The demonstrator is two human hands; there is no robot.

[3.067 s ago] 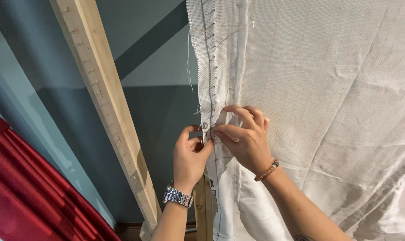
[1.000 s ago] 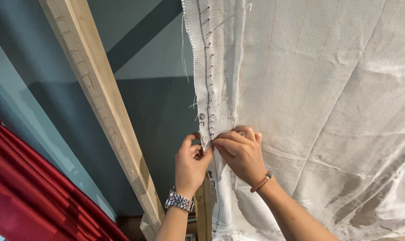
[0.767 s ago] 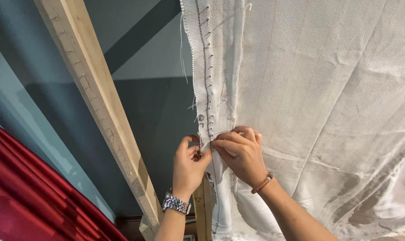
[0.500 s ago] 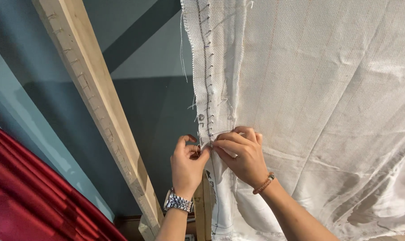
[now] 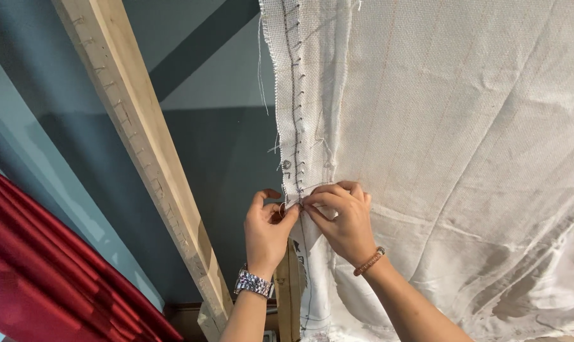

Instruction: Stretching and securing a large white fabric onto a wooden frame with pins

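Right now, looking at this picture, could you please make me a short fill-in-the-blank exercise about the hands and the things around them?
1. Both hands pinch the edge of the ____ cloth.
2. The left hand has a silver ____ on its wrist.
3. The right hand has a beaded ____ on its wrist.
4. Left of the wooden beam hangs a ____ curtain.

Missing words: white; watch; bracelet; red

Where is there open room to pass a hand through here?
Open gap: between the slanted wooden beam and the white cloth edge, above the left hand. Crowded: the pinned seam where left and right hand pinch together.
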